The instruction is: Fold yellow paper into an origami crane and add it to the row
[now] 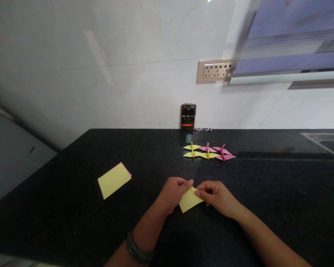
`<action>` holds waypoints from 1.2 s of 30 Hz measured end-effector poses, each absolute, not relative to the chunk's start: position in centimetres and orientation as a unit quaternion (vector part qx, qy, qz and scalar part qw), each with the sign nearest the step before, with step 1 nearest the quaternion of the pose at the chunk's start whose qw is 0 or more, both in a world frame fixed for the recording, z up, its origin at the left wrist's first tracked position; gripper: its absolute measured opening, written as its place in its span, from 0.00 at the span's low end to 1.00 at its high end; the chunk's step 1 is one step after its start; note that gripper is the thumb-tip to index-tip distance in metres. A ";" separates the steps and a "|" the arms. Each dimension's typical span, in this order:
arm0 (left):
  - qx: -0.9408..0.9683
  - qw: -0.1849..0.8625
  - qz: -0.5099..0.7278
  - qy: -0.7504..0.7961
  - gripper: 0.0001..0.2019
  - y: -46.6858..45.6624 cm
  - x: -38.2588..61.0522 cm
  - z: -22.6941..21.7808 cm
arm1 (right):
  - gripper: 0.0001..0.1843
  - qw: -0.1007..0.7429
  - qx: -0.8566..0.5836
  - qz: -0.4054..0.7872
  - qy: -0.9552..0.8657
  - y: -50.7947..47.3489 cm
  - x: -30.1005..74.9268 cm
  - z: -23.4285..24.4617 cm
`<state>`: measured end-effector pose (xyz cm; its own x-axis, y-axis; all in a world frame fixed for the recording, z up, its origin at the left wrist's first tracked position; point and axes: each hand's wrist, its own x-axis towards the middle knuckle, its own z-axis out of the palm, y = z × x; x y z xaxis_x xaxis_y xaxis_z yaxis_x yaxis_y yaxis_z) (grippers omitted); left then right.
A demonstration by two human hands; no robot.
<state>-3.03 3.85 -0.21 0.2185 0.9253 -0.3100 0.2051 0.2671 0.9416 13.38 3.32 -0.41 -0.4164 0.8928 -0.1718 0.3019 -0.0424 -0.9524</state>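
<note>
A small folded piece of yellow paper [188,203] is held between my two hands over the dark countertop. My left hand [174,191] pinches its upper left edge, the thumb lying near the top corner. On the other side, my right hand [218,196] grips the upper right edge between thumb and fingers. The fingertips behind the paper are partly hidden. Just beyond my hands stand several folded paper cranes in two rows, among them a yellow crane [193,154] and a pink crane [224,157].
To the left lies a stack of yellow paper [114,181] with a pink edge showing underneath. A phone [188,118] showing a timer leans against the wall, a beaded strap [203,129] beside it. The black countertop [72,211] meets the wall below a socket panel [214,70].
</note>
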 end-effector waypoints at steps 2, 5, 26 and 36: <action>0.522 0.582 0.307 0.543 0.22 3.9 -3.1 -0.2 | 0.15 0.268 -0.467 0.550 -0.638 3.3 13.4 -0.3; 0.522 0.581 0.307 0.543 0.22 3.9 -3.1 -0.3 | 0.15 0.268 -0.464 0.552 -0.639 3.3 13.3 -0.3; 0.525 0.582 0.307 0.540 0.19 3.8 -3.0 -0.4 | 0.15 0.272 -0.465 0.540 -0.647 3.3 13.5 -0.7; 0.557 0.545 0.299 0.550 0.12 3.8 -3.0 -0.6 | 0.13 0.268 -0.461 0.535 -0.655 3.2 13.4 -0.6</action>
